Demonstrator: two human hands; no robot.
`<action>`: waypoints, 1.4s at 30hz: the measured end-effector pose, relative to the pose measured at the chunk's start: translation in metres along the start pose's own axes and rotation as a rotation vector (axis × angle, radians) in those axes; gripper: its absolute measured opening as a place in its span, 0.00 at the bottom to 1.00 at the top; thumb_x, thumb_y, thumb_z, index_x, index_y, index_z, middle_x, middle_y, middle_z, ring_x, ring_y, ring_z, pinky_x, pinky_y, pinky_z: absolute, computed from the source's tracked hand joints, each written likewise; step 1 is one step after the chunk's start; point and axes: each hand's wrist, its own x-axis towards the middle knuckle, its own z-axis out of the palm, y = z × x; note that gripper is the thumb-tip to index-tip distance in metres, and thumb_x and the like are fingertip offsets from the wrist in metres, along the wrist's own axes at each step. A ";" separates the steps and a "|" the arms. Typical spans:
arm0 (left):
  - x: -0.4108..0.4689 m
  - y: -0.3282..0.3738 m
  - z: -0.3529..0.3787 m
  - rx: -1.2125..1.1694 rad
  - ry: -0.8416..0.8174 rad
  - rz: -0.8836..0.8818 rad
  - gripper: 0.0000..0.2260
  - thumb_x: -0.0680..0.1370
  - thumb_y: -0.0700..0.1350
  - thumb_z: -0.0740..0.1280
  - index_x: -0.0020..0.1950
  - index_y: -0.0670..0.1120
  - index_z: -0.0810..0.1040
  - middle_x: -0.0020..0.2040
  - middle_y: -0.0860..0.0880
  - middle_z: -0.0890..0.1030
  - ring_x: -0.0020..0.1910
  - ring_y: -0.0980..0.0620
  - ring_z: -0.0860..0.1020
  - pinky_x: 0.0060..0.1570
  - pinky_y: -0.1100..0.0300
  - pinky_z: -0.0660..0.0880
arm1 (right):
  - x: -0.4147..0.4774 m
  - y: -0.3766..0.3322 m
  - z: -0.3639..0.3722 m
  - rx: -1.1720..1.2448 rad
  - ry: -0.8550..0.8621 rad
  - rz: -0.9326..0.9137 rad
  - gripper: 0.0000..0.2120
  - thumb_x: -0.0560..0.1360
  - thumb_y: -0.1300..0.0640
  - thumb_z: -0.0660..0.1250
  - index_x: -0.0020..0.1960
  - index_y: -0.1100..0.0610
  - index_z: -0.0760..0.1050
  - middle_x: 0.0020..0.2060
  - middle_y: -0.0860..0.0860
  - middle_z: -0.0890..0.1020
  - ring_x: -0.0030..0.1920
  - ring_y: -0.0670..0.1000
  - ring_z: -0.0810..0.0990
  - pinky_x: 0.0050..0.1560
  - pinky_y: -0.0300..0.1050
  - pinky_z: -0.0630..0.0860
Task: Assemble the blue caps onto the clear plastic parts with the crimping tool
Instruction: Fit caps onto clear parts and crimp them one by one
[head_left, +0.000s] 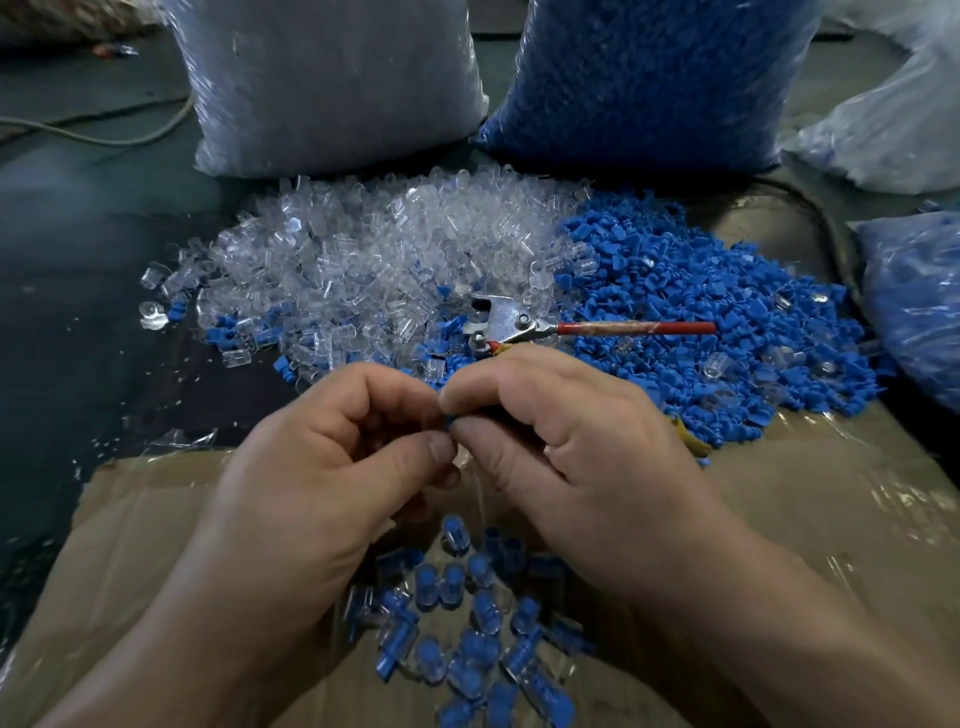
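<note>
Hands meeting at centre frame: left hand (332, 457) curled, fingertips pinched, contents hidden; right hand (566, 441) pinching a blue cap (450, 420). Crimping tool (524, 325) just above, across clear plastic parts (363, 249) and blue caps (701, 306).

Cardboard (810, 525): flat and brown, with shiny clear wrap on it, down at the bottom.
Floor (78, 249): dark, with tiny clear bits on it.
Cord (93, 136): pale, lying curved on the floor at the far left.
Crumpled plastic (883, 124): whitish, at the top right.
</note>
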 end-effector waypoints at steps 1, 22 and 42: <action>0.000 0.001 0.000 -0.011 -0.018 -0.004 0.14 0.64 0.53 0.76 0.48 0.53 0.85 0.39 0.45 0.85 0.35 0.51 0.83 0.34 0.62 0.78 | 0.000 0.000 0.000 0.013 0.004 0.007 0.06 0.77 0.55 0.66 0.53 0.52 0.79 0.47 0.44 0.80 0.50 0.42 0.78 0.51 0.41 0.74; 0.005 0.007 0.001 0.008 0.127 -0.067 0.14 0.73 0.32 0.71 0.39 0.52 0.82 0.29 0.42 0.80 0.24 0.50 0.77 0.25 0.63 0.75 | 0.008 0.036 -0.020 -0.735 -0.209 0.368 0.37 0.75 0.33 0.56 0.76 0.44 0.43 0.78 0.50 0.52 0.77 0.54 0.47 0.74 0.52 0.41; 0.008 0.017 0.006 -0.190 0.273 -0.114 0.10 0.61 0.47 0.72 0.41 0.50 0.82 0.28 0.43 0.78 0.21 0.49 0.73 0.27 0.49 0.75 | 0.000 0.003 -0.023 -0.585 -0.128 0.141 0.24 0.73 0.39 0.56 0.62 0.51 0.74 0.46 0.43 0.79 0.43 0.46 0.76 0.39 0.34 0.68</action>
